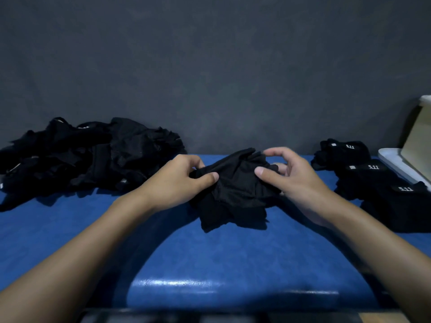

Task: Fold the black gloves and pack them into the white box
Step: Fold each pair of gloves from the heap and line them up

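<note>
A crumpled black glove (pixel 235 194) lies at the middle of the blue table (pixel 210 257), partly lifted at its far end. My left hand (pixel 179 180) pinches its left edge between thumb and fingers. My right hand (pixel 291 173) holds the glove's right side, thumb on top and fingers curled above it. A loose heap of black gloves (pixel 88 155) sits at the back left. Folded black gloves (pixel 373 180) with white 5.11 labels lie in a row at the right. The white box (pixel 405 169) stands at the far right edge, with its lid raised.
A dark grey wall rises directly behind the table. The table's glossy front edge runs across the bottom of the view.
</note>
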`<state>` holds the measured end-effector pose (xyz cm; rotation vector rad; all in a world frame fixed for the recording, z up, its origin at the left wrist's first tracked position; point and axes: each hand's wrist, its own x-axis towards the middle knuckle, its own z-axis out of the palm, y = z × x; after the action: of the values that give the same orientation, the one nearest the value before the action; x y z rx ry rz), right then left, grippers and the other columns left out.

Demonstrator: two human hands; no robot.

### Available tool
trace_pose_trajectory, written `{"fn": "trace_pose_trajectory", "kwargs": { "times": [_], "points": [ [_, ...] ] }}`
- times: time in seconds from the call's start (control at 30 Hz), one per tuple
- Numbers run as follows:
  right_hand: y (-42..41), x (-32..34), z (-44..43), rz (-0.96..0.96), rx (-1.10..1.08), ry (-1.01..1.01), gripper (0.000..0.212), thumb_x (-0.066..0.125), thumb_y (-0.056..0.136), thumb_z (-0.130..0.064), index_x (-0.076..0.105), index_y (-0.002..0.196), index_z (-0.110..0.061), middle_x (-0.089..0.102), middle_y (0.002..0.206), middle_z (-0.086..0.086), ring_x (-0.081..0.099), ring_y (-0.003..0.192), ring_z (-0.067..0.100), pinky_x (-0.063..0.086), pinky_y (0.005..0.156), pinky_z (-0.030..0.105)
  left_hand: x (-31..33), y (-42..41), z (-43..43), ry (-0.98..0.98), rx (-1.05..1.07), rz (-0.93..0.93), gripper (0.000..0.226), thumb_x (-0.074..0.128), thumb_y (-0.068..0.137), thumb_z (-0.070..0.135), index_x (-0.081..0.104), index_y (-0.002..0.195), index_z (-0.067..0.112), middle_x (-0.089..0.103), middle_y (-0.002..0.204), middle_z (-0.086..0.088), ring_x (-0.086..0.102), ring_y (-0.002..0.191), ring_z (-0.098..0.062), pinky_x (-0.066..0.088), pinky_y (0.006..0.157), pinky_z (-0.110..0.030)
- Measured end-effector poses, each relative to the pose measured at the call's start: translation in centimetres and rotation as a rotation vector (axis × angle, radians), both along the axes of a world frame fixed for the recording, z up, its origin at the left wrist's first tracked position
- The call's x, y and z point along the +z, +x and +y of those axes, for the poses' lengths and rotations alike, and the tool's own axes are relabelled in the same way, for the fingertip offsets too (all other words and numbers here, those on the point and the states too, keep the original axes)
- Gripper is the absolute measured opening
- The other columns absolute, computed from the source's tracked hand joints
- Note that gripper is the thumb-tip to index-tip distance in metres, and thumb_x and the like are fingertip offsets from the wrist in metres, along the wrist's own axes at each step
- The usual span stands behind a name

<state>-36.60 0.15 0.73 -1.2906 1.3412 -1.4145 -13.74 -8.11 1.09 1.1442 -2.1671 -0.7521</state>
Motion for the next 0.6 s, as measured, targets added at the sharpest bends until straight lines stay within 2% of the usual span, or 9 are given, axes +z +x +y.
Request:
{"fn": "trace_pose_trajectory", "kwargs": {
  "times": [0.07,0.13,0.2,0.27,0.3,0.37,0.47,0.6],
  "points": [
    [-0.2,-0.3,-0.2,0.066,-0.054,0.022,0.041,0.069,0.088,-0.02,0.05,0.125,-0.018,0.062,0.077,-0.001,0.062,0.07,0.011,0.051,0.06,0.025,-0.1,0.1,0.1,-0.035,0.073,-0.131,0.039,0.063,0.088,0.053,0.06,0.072,0.017,0.062,0.063,0.005,0.062,0.065,-0.014,0.048,0.064,-0.032],
    [-0.4,-0.7,-0.4,0.177,-0.092,0.061,0.046,0.071,0.087,-0.026,0.05,0.127,-0.021,0.064,0.09,-0.002,0.061,0.079,0.01,0.051,0.071,0.028,-0.3,0.2,0.2,-0.07,0.108,-0.305,0.044,0.057,0.09,0.056,0.058,0.073,0.017,0.059,0.063,0.004,0.059,0.062,-0.015,0.045,0.059,-0.031],
    [-0.5,-1.1,-0.4,0.257,-0.129,0.066,0.043,0.073,0.086,-0.026,0.053,0.123,-0.023,0.06,0.099,0.0,0.056,0.079,0.008,0.047,0.069,0.019,-0.5,0.4,0.5,-0.104,0.103,-0.387,0.04,0.055,0.089,0.06,0.063,0.096,0.021,0.063,0.082,0.006,0.06,0.073,-0.011,0.051,0.069,-0.032],
    [-0.5,-1.0,-0.2,0.315,-0.137,0.041,0.036,0.073,0.084,-0.028,0.056,0.115,-0.024,0.057,0.094,0.001,0.049,0.074,0.009,0.042,0.066,0.019,-0.4,0.5,0.7,-0.112,0.025,-0.354,0.048,0.057,0.089,0.058,0.051,0.128,0.03,0.055,0.103,0.01,0.054,0.084,-0.002,0.045,0.08,-0.027],
    [-0.4,-0.9,-0.1,0.338,-0.124,0.034,0.033,0.073,0.084,-0.03,0.057,0.112,-0.024,0.057,0.088,0.001,0.047,0.07,0.008,0.042,0.066,0.021,-0.4,0.5,0.8,-0.111,-0.031,-0.328,0.052,0.057,0.089,0.057,0.044,0.134,0.035,0.05,0.109,0.011,0.052,0.089,-0.001,0.043,0.085,-0.025],
    [-0.3,-0.8,0.3,0.401,-0.09,0.061,0.032,0.072,0.084,-0.037,0.058,0.109,-0.024,0.061,0.077,-0.002,0.051,0.063,0.005,0.042,0.067,0.023,-0.6,0.5,0.8,-0.127,-0.114,-0.334,0.052,0.057,0.087,0.06,0.042,0.135,0.044,0.046,0.115,0.013,0.052,0.103,-0.003,0.044,0.097,-0.029],
    [-0.2,-0.7,0.7,0.476,0.001,0.131,0.032,0.074,0.082,-0.04,0.059,0.107,-0.026,0.064,0.069,-0.005,0.053,0.059,0.003,0.043,0.068,0.023,-0.8,0.4,0.8,-0.127,-0.133,-0.443,0.053,0.056,0.087,0.062,0.046,0.136,0.044,0.045,0.113,0.013,0.052,0.107,-0.01,0.046,0.098,-0.036],
    [-0.4,-1.0,1.0,0.425,0.112,0.154,0.033,0.076,0.083,-0.021,0.059,0.11,-0.026,0.067,0.07,-0.006,0.057,0.066,0.006,0.045,0.075,0.023,-0.4,-0.2,1.4,-0.116,-0.125,-0.517,0.058,0.055,0.085,0.066,0.05,0.136,0.036,0.049,0.109,0.013,0.055,0.102,-0.012,0.047,0.095,-0.034]
  ]
}}
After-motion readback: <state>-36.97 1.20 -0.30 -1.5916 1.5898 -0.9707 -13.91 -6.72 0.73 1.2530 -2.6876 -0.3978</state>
